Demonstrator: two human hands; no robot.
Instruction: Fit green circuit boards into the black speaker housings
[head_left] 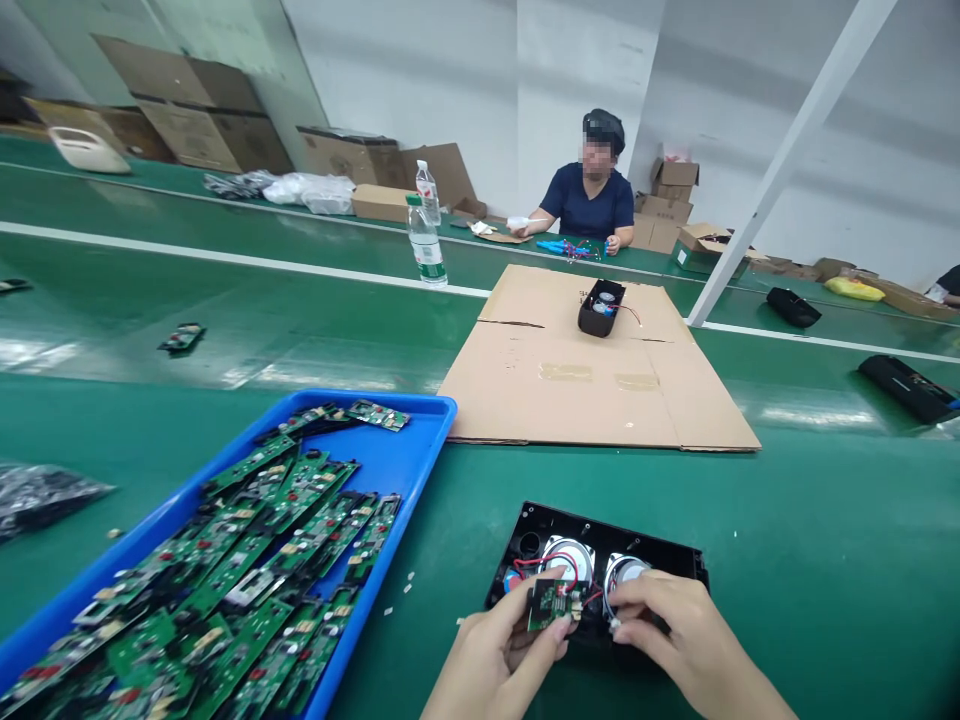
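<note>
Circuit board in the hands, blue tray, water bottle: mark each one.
circuit board (556, 603), head view, middle of its green face.
blue tray (409, 455), head view, bare floor near far corner.
water bottle (426, 245), head view, its label.

There was just one camera, worn on the person's head. It looked forward and down at the green table (787, 560), very close to the left hand (499, 660) and right hand (686, 640) at the near edge. Far away it saw the white wall (465, 80). No second view shared anything.
</note>
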